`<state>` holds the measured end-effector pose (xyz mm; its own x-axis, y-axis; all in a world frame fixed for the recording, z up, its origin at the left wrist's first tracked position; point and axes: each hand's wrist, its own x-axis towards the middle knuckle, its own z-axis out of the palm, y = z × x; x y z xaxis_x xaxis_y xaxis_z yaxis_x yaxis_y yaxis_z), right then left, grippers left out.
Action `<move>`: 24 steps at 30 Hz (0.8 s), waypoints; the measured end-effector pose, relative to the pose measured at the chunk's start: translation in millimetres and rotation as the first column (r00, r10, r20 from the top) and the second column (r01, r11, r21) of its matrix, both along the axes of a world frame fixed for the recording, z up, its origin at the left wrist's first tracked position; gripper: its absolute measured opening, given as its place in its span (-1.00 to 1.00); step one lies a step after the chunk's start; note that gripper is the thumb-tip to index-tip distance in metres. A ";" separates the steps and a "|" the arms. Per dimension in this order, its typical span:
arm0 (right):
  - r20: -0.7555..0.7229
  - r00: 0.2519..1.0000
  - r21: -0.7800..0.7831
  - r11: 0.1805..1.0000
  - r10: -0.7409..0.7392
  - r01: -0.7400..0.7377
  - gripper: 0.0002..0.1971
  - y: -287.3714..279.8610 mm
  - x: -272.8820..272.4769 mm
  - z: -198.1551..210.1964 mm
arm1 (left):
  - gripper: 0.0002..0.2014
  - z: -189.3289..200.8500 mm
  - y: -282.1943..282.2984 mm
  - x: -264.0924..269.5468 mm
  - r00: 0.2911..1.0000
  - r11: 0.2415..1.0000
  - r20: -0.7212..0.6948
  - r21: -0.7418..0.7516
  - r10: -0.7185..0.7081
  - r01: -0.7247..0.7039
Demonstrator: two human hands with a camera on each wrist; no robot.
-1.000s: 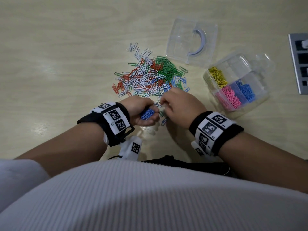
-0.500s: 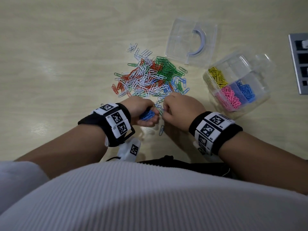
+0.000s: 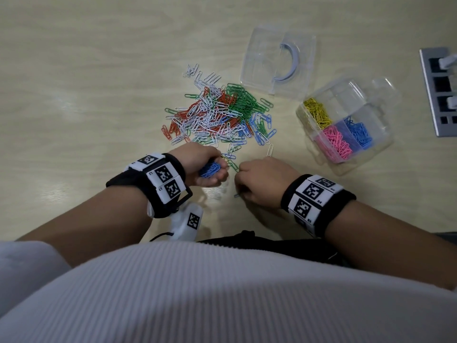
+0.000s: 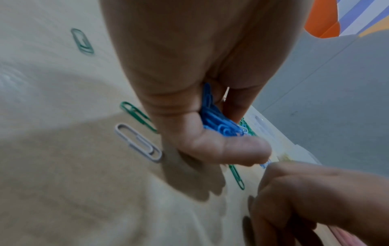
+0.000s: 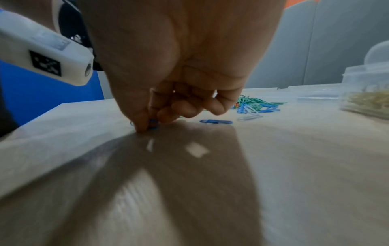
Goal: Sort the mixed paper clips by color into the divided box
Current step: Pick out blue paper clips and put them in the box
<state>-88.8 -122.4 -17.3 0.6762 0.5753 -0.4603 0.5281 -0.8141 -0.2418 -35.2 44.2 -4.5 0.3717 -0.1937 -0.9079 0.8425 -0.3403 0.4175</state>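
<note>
The bench point(image 3: 74, 70) carries a wide heap of mixed paper clips point(image 3: 217, 115), green, red, white and blue, lying just beyond both hands. To its right stands the divided box point(image 3: 380, 134), clear-walled and open, with yellow clips point(image 3: 317, 115) in one compartment, pink clips point(image 3: 336, 143) in another and blue clips point(image 3: 358, 131) in a third; at least one further compartment looks bare. Its clear lid point(image 3: 279, 58) lies apart behind the heap. The left hand point(image 3: 205, 167) has its grip curled round a bundle of blue clips point(image 4: 221, 123), thumb pressed across them. The right hand point(image 3: 262, 184) has its grip drawn together, thumb and fingertip pinching a single blue clip point(image 5: 152, 124) down against the bench. The likely trouble: the left bundle is loosely packed, so clips could slip out between the fingers on the way to the box, or interlocked green ones nearby could be dragged along and end up in the blue compartment.
</note>
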 end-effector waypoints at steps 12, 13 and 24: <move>-0.040 0.946 0.467 0.831 -0.321 0.302 -0.82 -1.2 6.1 8.1 | -0.83 -1.3 -25.8 -4.0 0.996 0.999 0.085 -0.031 -0.022 0.025; -0.048 0.938 0.499 0.805 -0.344 0.320 -0.78 -4.4 5.8 7.5 | -0.82 -0.7 -27.5 -2.8 0.997 0.998 0.070 -0.054 -0.011 0.015; 0.177 0.830 0.105 0.849 -0.529 0.518 -0.76 -42.9 1.3 -9.1 | -0.67 -3.2 -34.9 1.2 0.999 0.997 -0.032 -0.072 0.001 -0.004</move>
<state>-87.5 -165.3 -26.5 0.9541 0.1285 -0.2705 0.0659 -0.9712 -0.2290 -34.0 9.3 -7.7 0.3433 -0.2582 -0.9030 0.8567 -0.3080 0.4137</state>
